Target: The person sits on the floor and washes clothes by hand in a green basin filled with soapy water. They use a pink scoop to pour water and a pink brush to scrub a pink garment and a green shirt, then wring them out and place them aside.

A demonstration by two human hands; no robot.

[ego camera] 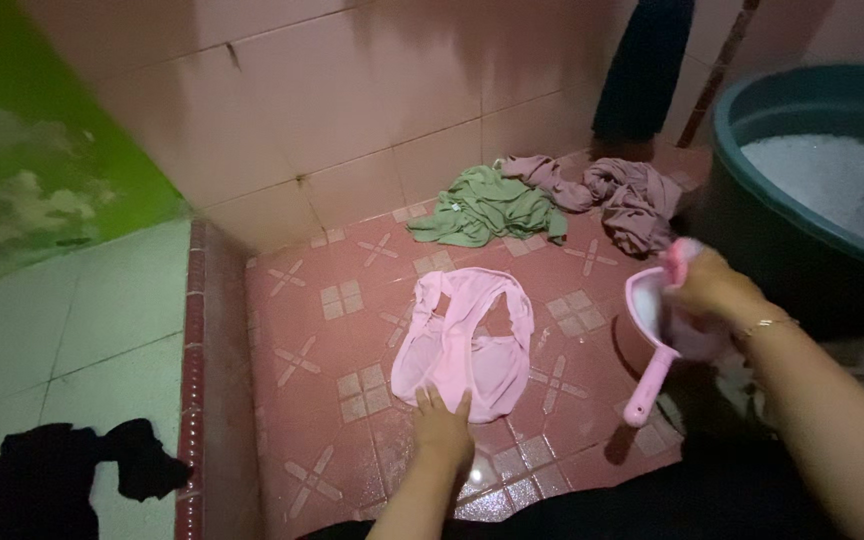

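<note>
The pink garment [464, 340] lies spread flat on the wet pink floor [332, 400] at the centre of the frame, its long axis running from the lower centre up toward the upper middle, tilted a little to the right at the top. The left hand [442, 428] sits at the garment's near end — fingers flat and spread, pressing the lower hem to the floor rather than pinching it, so this grip is open on the cloth. All of the garment lies up-frame from that hand, straight ahead of the fingertips.

The right hand [710, 285] is at the right of the frame, well apart from the garment's right edge, and its grip is closed around the bowl end of a pink scoop [652, 345]. The scoop's handle hangs down and slightly left, its tip near the floor; the bowl is tipped toward the garment side. Whether anything is in the bowl cannot be told clearly. A thin bracelet [767, 324] shows on that wrist.

Of the two, the left hand is the one touching the garment; the right with its scoop is off to the side, level with the garment's middle.

Behind the right hand, at the upper right, stands a dark basin [752, 215] with pale suds inside. Further up-frame against the wall lie a green cloth [492, 208] and a mauve cloth [632, 200], touching each other and clear of the pink garment. A black cloth [52, 480] lies at the lower left, beyond the raised kerb.
</note>
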